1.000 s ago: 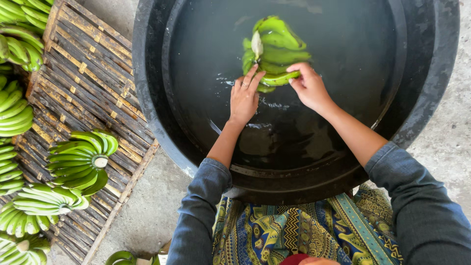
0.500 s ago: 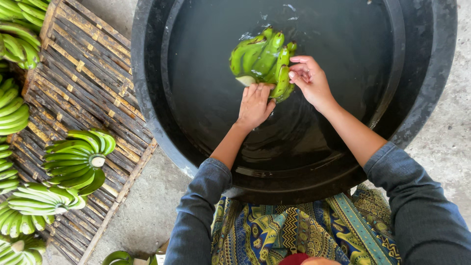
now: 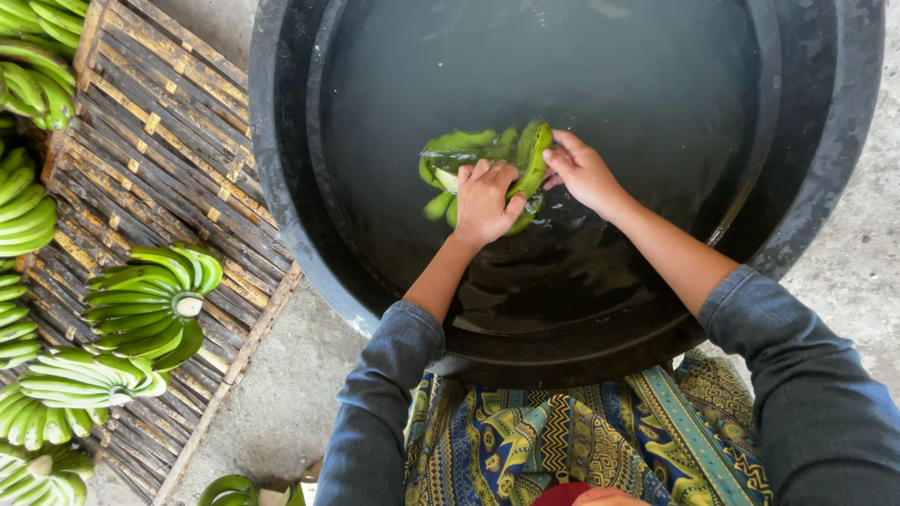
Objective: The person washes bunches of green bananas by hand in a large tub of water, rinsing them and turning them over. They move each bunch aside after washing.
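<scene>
**Green bananas in a tub of water**

Head view: Both hands are down in a big black tub (image 3: 281, 215) full of water. The left hand (image 3: 486, 201) lies on top of a bunch of green bananas (image 3: 469, 155), with its fingers curled around it. The right hand (image 3: 581, 173) holds the bunch from the other side, fingers bent on one banana. The bunch sits partly under the water, near the middle of the tub. More banana bunches (image 3: 150, 305) lie on a bamboo rack (image 3: 169, 141) to the left, well apart from the tub.
</scene>
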